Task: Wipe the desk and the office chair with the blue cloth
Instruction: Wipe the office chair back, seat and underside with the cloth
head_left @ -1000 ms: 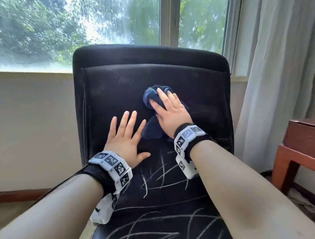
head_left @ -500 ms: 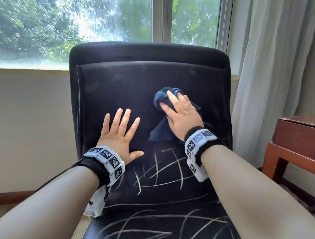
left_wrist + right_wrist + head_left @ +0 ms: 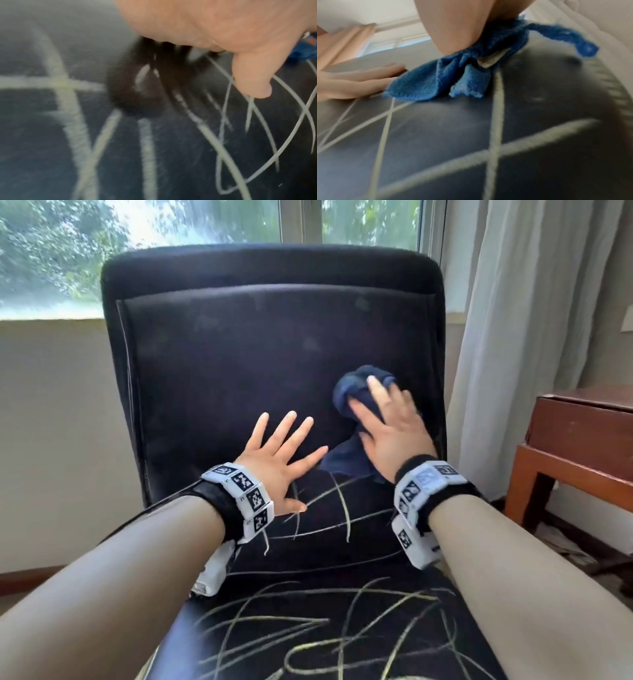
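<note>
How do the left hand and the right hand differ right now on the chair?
The left hand lies bare on the office chair backrest, fingers spread; the right hand presses the blue cloth against it. The left hand sits near the middle, the right hand close to the right edge. Both are flat, above the chalk scribbles.

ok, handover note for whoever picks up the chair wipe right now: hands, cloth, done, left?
Right hand: fingers straight, pressing the bunched blue cloth against the right side of the office chair backrest.
Left hand: flat, fingers spread, braced on the lower backrest, holding nothing.
Done: upper backrest shows no scribbles.
Left: pale chalk-like lines below both hands on the lower backrest and all over the seat. Desk is not in view, so its state is unknown.
</note>
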### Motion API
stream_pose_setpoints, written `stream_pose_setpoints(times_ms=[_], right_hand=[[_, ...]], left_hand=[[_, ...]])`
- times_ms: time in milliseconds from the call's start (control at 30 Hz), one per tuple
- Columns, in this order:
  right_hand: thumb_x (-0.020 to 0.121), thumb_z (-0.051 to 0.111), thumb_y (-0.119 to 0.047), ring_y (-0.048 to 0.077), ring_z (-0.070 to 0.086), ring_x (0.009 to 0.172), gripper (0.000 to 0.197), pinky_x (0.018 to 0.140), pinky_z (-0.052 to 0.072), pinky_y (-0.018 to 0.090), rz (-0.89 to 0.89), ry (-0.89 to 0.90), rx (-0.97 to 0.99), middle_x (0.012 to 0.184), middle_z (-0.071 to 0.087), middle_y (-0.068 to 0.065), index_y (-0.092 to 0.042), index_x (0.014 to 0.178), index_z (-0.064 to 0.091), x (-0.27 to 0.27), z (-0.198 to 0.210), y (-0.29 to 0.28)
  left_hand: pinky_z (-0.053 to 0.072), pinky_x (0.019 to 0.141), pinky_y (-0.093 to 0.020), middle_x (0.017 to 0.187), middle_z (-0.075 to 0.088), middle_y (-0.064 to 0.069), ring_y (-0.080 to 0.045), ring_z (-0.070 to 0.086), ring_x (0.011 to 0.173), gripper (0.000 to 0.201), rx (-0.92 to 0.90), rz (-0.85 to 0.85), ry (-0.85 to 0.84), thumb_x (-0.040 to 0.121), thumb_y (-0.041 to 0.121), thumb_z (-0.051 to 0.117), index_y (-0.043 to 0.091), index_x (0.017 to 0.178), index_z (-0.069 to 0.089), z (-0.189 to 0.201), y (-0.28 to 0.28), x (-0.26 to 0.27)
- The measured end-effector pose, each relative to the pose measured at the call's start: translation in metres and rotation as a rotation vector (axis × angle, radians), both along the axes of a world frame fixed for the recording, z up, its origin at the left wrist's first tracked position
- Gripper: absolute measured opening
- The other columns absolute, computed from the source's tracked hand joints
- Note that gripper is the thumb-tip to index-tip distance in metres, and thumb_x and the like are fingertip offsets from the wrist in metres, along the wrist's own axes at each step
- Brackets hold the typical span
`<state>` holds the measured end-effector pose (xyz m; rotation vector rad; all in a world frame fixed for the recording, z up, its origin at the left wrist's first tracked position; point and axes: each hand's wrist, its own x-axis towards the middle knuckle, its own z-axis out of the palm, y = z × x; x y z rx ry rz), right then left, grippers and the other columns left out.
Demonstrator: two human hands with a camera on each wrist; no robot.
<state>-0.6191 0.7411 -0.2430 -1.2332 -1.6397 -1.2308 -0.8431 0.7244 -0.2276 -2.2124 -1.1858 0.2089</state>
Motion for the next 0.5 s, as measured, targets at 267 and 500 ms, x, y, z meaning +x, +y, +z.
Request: stream_pose_setpoints(times_ms=[267,500], right_hand=[[0.081,0.039,-0.026,0.035,0.026,0.128,0.046,0.106,0.029,0.051,-0.012,0.114,-0.016,0.141,0.039,0.015,-0.022,0.126,0.047,0.019,-0.035,-0.008],[0.085,0.053,-0.009,0.047,0.030,0.131,0.053,0.105,0.030,0.052,-0.045,0.670,-0.067,0.146,0.026,0.026,-0.009,0.136,0.041,0.022,-0.079,-0.025]], left_hand=[[-0.025,0.100,-0.058,0.130,-0.052,-0.011,-0.032,-0.048,0.119,0.102,0.099,0.019,0.135,0.081,0.071,0.043,0.034,0.128,-0.040,-0.010,0.008,-0.007],[-0.026,0.099,-0.057,0.127,-0.054,-0.010,-0.032,-0.050,0.116,0.100,0.078,0.053,0.140,0.082,0.071,0.040,0.034,0.126,-0.042,-0.011,0.012,-0.005]])
